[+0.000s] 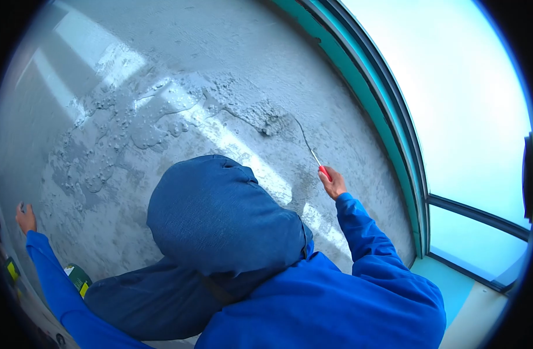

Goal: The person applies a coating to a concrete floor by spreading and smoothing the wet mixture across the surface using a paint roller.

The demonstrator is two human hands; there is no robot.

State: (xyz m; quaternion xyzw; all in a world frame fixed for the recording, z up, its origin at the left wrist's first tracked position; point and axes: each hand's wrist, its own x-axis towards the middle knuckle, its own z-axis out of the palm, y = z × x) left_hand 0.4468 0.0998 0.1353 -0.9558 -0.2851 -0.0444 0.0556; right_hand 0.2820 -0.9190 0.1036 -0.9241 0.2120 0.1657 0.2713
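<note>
My right hand (333, 182) is closed round the red handle (324, 173) of a thin metal tool (306, 139). The tool's far end reaches toward a lumpy patch of wet grey mortar (270, 119) on the floor. Over at the far left, my left hand (26, 218) is raised beside the wall with its fingers apart, and nothing shows in it. Between the two hands is my bent knee (220, 209) in dark blue trousers.
Rough grey floor (220, 35) spreads ahead, with wet mortar at the left and centre. A teal-framed window (394, 131) curves along the right. A green and yellow container (78, 277) stands by my left sleeve, near the wall.
</note>
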